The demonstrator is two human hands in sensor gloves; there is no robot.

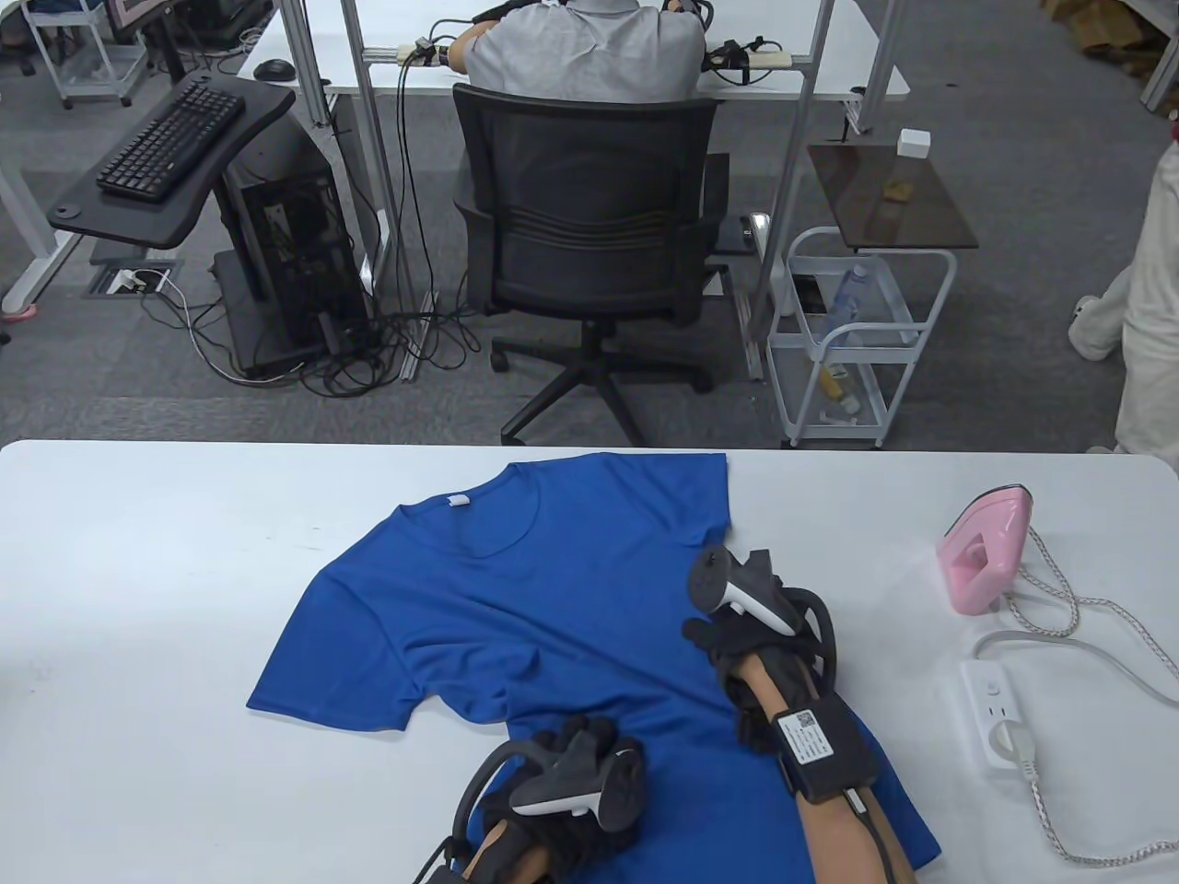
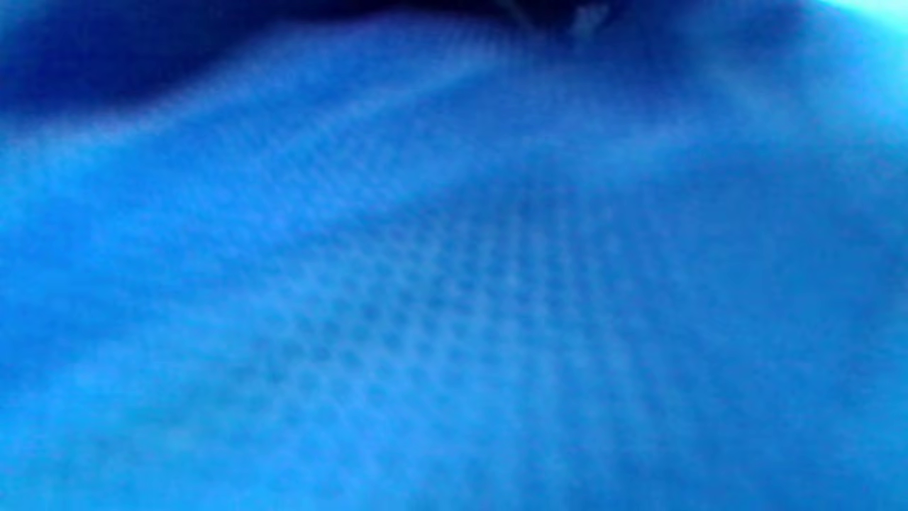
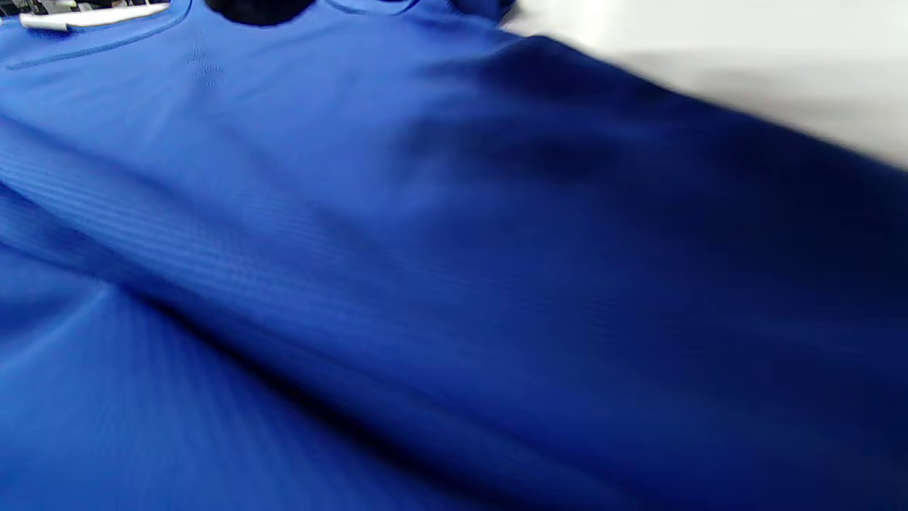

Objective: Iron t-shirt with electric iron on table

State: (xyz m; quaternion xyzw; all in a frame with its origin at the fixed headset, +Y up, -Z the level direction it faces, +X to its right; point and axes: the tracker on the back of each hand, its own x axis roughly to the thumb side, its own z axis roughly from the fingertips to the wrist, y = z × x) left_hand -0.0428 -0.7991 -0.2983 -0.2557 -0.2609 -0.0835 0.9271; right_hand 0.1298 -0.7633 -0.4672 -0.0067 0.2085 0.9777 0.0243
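A blue t-shirt [image 1: 516, 599] lies spread on the white table [image 1: 138, 599], collar toward the far edge. My left hand [image 1: 580, 737] rests on the shirt's lower part, fingers lying on the cloth. My right hand [image 1: 705, 635] rests on the shirt's right side near the sleeve. A pink electric iron [image 1: 986, 552] stands upright on the table, to the right of the shirt and apart from both hands. The left wrist view is filled with blurred blue shirt fabric [image 2: 454, 284]. The right wrist view shows the shirt [image 3: 355, 248], with a dark fingertip [image 3: 259, 8] at the top edge.
A white power strip [image 1: 999, 727] lies at the right with the iron's braided cord [image 1: 1078, 608] plugged in and looping beside it. Beyond the table's far edge are an office chair [image 1: 589, 230] and a white trolley [image 1: 857, 341].
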